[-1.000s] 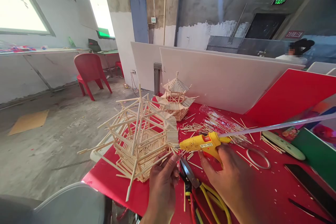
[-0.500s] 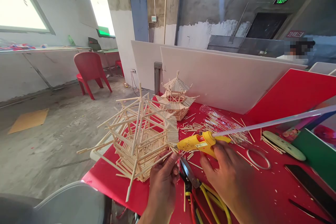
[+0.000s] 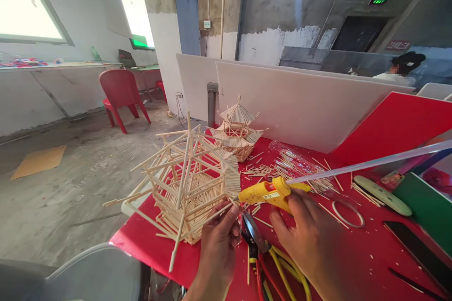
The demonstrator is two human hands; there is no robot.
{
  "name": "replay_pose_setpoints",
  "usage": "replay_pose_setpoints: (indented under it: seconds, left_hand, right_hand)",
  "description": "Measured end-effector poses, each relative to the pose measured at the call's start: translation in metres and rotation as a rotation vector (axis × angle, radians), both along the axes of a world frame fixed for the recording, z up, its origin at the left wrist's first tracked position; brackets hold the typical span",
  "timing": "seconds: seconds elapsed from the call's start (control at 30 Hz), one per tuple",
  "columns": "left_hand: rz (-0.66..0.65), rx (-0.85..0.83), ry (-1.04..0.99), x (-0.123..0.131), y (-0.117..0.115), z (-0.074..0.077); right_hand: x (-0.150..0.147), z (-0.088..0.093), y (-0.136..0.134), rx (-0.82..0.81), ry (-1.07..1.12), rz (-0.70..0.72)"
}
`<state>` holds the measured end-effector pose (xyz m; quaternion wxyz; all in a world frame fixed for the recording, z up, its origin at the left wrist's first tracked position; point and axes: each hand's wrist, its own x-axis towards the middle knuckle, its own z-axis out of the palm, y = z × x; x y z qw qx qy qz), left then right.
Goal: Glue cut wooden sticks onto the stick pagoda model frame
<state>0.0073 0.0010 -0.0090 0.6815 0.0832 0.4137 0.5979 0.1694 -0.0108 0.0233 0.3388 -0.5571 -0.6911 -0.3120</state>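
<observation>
A yellow hot glue gun (image 3: 263,192) with a long clear glue stick (image 3: 367,163) in its back is gripped in my right hand (image 3: 306,228). Its nozzle meets the right corner of an open pavilion frame (image 3: 190,183) built from thin wooden sticks. At that corner my left hand (image 3: 222,228) is closed, with thumb and fingers pinching a wooden stick (image 3: 231,206) of the frame. Whether glue is coming out is too small to tell. Below the nozzle, between my hands, lie pliers (image 3: 256,235) with red and yellow handles.
Behind the frame stands a smaller roofed stick pagoda (image 3: 238,127). Loose sticks and a plastic bag of sticks (image 3: 300,164) lie on the red tabletop (image 3: 353,244). To the right are a pale green case (image 3: 383,195) and a clear ring (image 3: 348,214). White boards (image 3: 300,103) border the back; a person sits beyond.
My hands, the glue gun and the stick frame stay almost exactly in place. In the background, the person's head has shifted slightly.
</observation>
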Motion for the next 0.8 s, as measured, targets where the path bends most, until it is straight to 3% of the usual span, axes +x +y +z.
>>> replay_pose_setpoints:
  seconds: [0.8]
  left_hand:
    - [-0.033,0.004,0.044,-0.0035,0.0040,-0.0040]
  right_hand:
    - [-0.0009,0.0049,0.0011,0.027,-0.041,-0.006]
